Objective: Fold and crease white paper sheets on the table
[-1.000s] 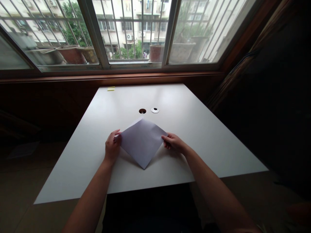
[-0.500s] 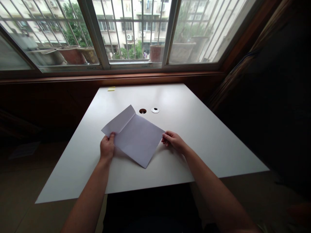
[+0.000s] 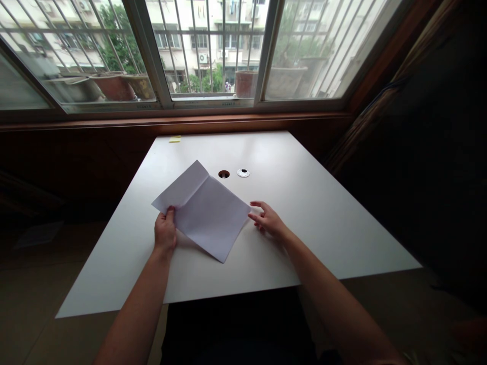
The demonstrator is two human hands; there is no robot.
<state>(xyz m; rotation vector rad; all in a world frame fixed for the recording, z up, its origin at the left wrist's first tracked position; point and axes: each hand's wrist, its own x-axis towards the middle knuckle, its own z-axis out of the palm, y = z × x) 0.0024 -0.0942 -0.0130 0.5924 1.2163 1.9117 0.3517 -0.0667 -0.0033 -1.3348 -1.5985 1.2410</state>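
A white sheet of paper (image 3: pixel 211 218) is held at an angle above the white table, with a crease across its upper left part. My left hand (image 3: pixel 165 230) grips its left edge near that crease, thumb on top and the other fingers mostly hidden underneath. Beside the paper's right corner is my right hand (image 3: pixel 267 219), its thumb and fingers parted. The fingertips are very near that corner; whether they touch it I cannot tell.
The white table (image 3: pixel 323 238) has a round cable hole (image 3: pixel 224 174), and a white ring-shaped cover (image 3: pixel 243 173) lies to its right. Yellow tape (image 3: pixel 175 139) sticks near the far left corner. A barred window (image 3: pixel 209 50) stands behind the table.
My right hand has opened its fingers and let go of the paper's right corner. The sheet and my left hand have shifted slightly left, and the folded part has flattened out somewhat.
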